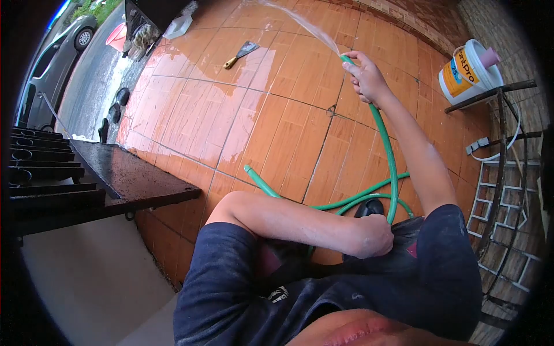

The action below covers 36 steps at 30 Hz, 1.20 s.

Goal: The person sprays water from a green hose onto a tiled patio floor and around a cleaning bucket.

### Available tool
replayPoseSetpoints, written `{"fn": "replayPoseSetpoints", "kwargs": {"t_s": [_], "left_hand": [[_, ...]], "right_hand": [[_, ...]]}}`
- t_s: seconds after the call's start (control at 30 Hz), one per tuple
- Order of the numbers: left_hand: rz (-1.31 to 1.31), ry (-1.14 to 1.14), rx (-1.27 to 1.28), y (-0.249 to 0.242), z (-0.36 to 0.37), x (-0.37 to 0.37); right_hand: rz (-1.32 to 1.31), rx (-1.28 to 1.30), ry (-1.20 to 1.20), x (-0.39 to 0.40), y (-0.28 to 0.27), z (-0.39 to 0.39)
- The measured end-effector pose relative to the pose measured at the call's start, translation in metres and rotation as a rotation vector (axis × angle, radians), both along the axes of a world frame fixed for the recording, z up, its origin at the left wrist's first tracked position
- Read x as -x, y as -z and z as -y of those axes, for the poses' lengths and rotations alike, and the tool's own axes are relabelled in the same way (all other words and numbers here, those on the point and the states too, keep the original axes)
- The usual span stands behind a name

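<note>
My right hand (365, 76) is stretched out ahead, gripping the end of a green garden hose (388, 150). A thin jet of water (300, 23) sprays from the nozzle end up and to the left over the wet orange floor tiles (231, 109). The hose runs down along my forearm and loops on the tiles near my body. My left hand (375, 235) is closed in a fist, resting against my hip on my dark shorts, holding nothing that I can see.
A putty scraper (241, 53) with a yellow handle lies on the tiles far ahead. A white paint bucket (466, 72) stands at right beside a metal frame (501, 144). A dark metal gate (86, 179) is at left; a car (55, 63) is parked beyond.
</note>
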<state>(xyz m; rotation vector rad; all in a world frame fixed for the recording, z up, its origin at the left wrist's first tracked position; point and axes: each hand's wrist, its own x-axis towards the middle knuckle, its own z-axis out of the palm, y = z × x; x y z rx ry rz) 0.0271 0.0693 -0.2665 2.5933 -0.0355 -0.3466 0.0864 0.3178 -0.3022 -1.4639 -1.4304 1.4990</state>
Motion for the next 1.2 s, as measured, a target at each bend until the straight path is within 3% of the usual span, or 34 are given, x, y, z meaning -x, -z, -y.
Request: {"fn": "replayPoseSetpoints", "kwargs": {"t_s": [0.3, 0.47, 1.2], "left_hand": [[-0.011, 0.004, -0.039, 0.000, 0.003, -0.001], [0.127, 0.005, -0.051, 0.003, 0.003, 0.005], [0.052, 0.052, -0.067, -0.003, 0.002, 0.004]], "right_hand": [[-0.024, -0.045, 0.014, 0.011, -0.015, 0.008], [-0.046, -0.030, -0.028, 0.016, -0.017, 0.010], [-0.044, -0.047, -0.085, 0.025, -0.019, 0.016]]}}
